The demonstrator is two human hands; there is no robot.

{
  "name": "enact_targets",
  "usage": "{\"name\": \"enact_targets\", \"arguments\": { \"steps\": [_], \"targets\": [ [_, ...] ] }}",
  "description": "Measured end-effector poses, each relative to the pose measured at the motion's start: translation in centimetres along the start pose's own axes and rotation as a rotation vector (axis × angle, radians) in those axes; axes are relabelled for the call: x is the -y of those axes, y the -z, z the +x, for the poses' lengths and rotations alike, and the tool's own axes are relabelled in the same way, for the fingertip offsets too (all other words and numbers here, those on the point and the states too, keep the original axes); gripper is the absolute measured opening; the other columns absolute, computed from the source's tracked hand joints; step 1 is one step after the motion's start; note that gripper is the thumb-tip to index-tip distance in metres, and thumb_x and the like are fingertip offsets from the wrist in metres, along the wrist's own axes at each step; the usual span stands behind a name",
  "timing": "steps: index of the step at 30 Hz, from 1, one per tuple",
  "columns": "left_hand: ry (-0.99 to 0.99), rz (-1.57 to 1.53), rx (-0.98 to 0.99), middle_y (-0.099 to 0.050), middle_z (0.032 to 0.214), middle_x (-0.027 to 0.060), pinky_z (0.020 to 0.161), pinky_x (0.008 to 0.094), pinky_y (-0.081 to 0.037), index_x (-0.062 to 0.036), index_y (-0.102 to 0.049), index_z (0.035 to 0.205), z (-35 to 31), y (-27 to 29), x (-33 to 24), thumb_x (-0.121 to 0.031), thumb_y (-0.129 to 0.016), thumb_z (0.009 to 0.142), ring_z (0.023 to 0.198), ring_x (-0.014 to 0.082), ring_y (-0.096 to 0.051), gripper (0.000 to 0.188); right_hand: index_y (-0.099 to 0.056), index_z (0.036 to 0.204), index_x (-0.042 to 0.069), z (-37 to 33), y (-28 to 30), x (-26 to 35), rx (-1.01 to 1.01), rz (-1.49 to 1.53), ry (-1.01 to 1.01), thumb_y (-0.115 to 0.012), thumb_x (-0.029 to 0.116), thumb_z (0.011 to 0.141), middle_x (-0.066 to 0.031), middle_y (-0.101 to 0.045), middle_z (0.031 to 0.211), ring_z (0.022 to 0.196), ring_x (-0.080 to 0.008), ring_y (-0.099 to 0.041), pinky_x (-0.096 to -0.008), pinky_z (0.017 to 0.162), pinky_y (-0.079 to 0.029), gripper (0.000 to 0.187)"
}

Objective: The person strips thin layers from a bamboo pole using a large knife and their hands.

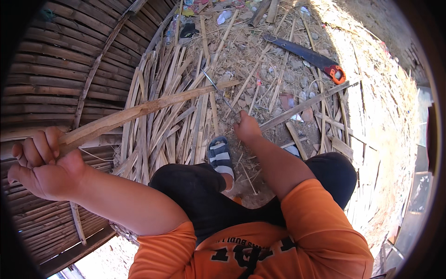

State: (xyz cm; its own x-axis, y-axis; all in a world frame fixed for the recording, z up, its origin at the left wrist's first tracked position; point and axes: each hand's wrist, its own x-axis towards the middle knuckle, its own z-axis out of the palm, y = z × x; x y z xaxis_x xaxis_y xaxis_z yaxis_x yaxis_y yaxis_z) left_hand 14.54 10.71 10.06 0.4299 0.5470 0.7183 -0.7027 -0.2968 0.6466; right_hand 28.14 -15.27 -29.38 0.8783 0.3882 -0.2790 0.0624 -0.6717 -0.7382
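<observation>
A long bamboo strip [148, 107] slants from the left side toward the middle, its far end over the litter on the ground. At its near end is my left hand [49, 169], with curled fingers around the strip, though part of the grip is hidden. My right hand [247, 128] is closed around the lower end of a thin metal blade, apparently a long knife [221, 95]; its handle is covered by the fingers. The blade points up and left, crossing the strip near its far end. Whether the two touch cannot be made out.
Split bamboo pieces [160, 102] lie in a heap left of my sandalled foot [220, 156]. A handsaw [302, 53] with an orange handle rests at the upper right. Another long slat [306, 106] runs beyond my right hand. A bamboo-slat wall [55, 79] stands at left.
</observation>
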Motion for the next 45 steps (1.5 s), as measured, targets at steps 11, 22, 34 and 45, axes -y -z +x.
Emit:
{"name": "enact_targets", "arguments": {
  "steps": [11,22,34,45],
  "targets": [
    [-0.008,0.057,-0.086,-0.022,0.055,-0.0059,0.051,0.0255,-0.021,-0.0096,-0.048,0.098,0.1,-0.6,0.2,-0.052,-0.046,0.108,0.048,0.0084,-0.016,0.044,-0.056,0.113,0.001,-0.1,-0.7,0.9,-0.026,-0.023,0.077,-0.070,0.019,0.085,-0.0309,-0.069,0.094,0.094,-0.0483,-0.069,-0.0562,0.084,-0.054,0.036],
    [-0.022,0.052,-0.144,-0.022,0.057,-0.0057,0.050,0.0249,-0.020,-0.0076,-0.051,0.101,-0.5,-1.0,-0.5,-0.054,-0.048,0.107,0.048,0.0081,-0.015,0.047,-0.056,0.109,-0.002,-1.4,0.3,1.3,-0.042,-0.012,0.122,-0.071,0.017,0.083,-0.0325,-0.069,0.087,0.089,-0.0512,-0.068,-0.0563,0.082,-0.054,0.035],
    [-0.241,0.026,-0.152,-0.021,0.058,-0.0042,0.052,0.0278,-0.022,-0.0063,-0.049,0.100,-1.0,1.4,-8.3,-0.050,-0.047,0.107,0.049,0.0103,-0.019,0.044,-0.061,0.105,0.000,-3.1,1.4,0.3,-0.246,0.171,0.160,-0.073,0.024,0.086,-0.0262,-0.070,0.085,0.081,-0.0449,-0.070,-0.0498,0.075,-0.053,0.033],
    [-0.389,-0.199,-0.483,-0.023,0.059,-0.0032,0.051,0.0263,-0.024,-0.0055,-0.051,0.106,-6.9,4.8,-10.4,-0.049,-0.037,0.111,0.051,0.0103,-0.021,0.046,-0.054,0.118,0.007,-4.0,9.7,20.7,-0.113,1.456,-0.034,-0.077,0.037,0.095,-0.0102,-0.069,0.104,0.057,-0.0138,-0.055,-0.0314,0.052,-0.048,0.045]
  ]
}}
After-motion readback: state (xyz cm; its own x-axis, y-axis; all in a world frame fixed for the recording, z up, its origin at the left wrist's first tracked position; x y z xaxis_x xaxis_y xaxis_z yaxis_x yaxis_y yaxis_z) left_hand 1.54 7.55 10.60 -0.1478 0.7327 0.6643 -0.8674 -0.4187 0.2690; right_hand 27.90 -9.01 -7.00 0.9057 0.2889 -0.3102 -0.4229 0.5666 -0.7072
